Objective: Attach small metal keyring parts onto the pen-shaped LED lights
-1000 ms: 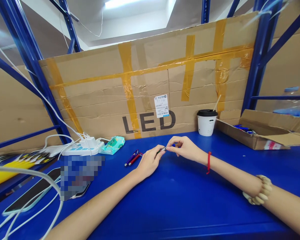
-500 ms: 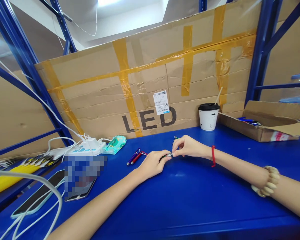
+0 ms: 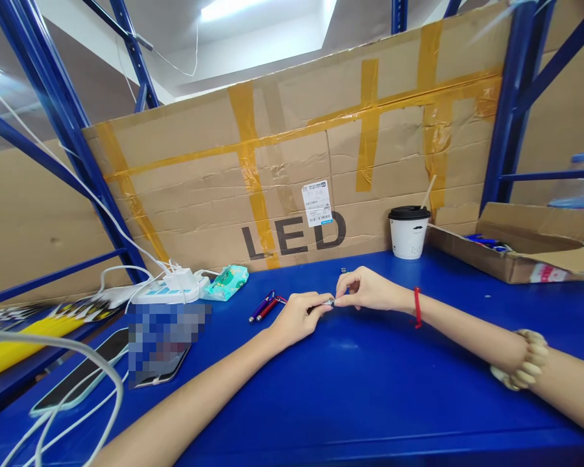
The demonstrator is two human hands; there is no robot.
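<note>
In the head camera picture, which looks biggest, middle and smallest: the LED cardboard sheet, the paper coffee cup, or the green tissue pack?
1. LED cardboard sheet, biggest by far.
2. Paper coffee cup.
3. Green tissue pack, though it looks close to the cup in size, so those two are unsure.

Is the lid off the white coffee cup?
No, the white coffee cup has its black lid sitting on top, standing on the blue table by the cardboard wall.
</note>
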